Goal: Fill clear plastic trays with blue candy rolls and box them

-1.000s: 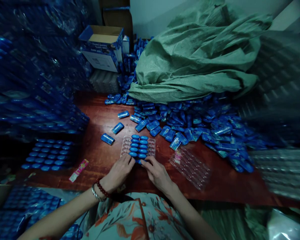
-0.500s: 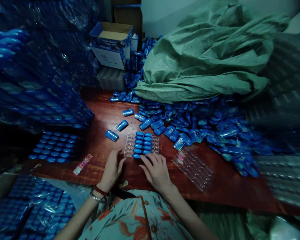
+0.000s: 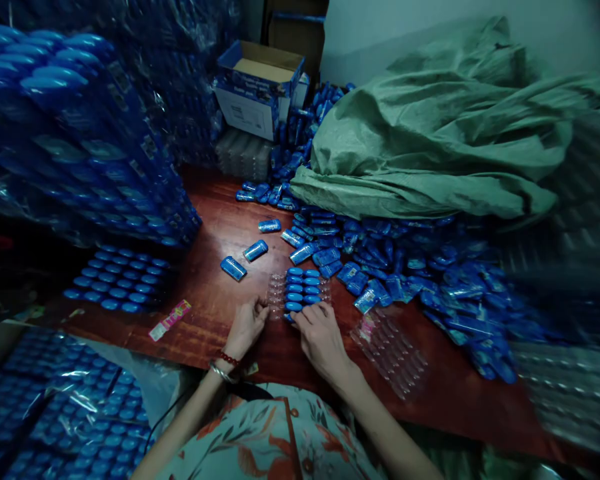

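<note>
A clear moulded plastic tray [image 3: 276,293] lies on the table before me, with two columns of small blue oval-ended bottles [image 3: 295,289] standing in its middle. Its outer pockets, left and right, hold nothing visible. At the near end of the tray, my right hand [image 3: 323,333] has its fingertips closed on a blue bottle, which is partly hidden under them. My left hand [image 3: 247,328], wearing a bead bracelet and a bangle, is by the tray's near left corner with fingers curled together. Whether it pinches the tray edge is unclear.
A heap of labelled blue bottles [image 3: 430,280] spreads behind and right, partly under a green sack [image 3: 430,153]. Another clear tray [image 3: 395,353] lies right. Wrapped stacks of blue bottles [image 3: 95,147] rise left. A pink label strip [image 3: 170,320] and an open box [image 3: 250,110] also show.
The whole view has shifted, moving things rightward in the picture. My left hand's fingers have drawn closer together beside the tray. My right hand stays at the tray's near end.
</note>
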Available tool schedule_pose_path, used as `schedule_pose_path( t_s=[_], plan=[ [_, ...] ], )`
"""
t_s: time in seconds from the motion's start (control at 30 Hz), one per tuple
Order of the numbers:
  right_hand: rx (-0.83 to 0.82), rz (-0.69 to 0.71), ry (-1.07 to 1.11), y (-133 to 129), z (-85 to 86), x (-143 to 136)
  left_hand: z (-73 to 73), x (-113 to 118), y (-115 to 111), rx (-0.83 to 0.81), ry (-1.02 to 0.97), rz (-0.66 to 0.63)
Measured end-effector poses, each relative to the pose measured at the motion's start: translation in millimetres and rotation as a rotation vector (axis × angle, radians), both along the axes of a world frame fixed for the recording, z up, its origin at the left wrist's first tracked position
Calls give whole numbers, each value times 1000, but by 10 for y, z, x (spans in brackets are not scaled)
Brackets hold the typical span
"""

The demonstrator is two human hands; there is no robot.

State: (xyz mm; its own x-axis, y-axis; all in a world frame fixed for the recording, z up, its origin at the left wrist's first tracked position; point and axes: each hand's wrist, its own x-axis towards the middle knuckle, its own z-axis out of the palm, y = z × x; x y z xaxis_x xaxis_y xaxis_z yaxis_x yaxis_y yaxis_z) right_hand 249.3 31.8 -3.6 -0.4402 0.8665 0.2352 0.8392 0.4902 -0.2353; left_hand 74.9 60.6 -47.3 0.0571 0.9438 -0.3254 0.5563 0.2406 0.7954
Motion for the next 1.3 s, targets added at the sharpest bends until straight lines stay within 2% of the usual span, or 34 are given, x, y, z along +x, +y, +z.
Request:
schedule_pose_path(
  t_s=[0.17,0.37,0.57,0.7,0.77,0.83,0.97,1.03,1.13,1.2,1.3],
  plan=[
    [-13,70,-9,53,46,15,13,29,28,41,105,-11],
    [4,55,-72,48,36,-75,49,44,97,10,67,18],
    [47,-53,-72,-74,120,-146,-1,-27,101,61,65,-57],
    [87,-194,116,22,162,142,40,-159,139,101,215,-167],
    [101,-295,167,212,129,390,138,-189,252,130,351,-195],
    [80,-334,124,464,69,617,270,-138,463,228,421,-232],
    [-13,-242,-165,934,-14,777,470,224,1068,462,351,-492],
    [-63,-179,-276,1078,-11,731,484,454,1342,483,341,-626],
    [-90,-130,-308,1183,19,667,412,712,1599,468,375,-730],
    [-92,-125,-289,1208,39,688,349,789,1671,455,393,-761],
    [-106,-108,-253,1193,49,814,313,770,1683,449,389,-779]
  ],
)
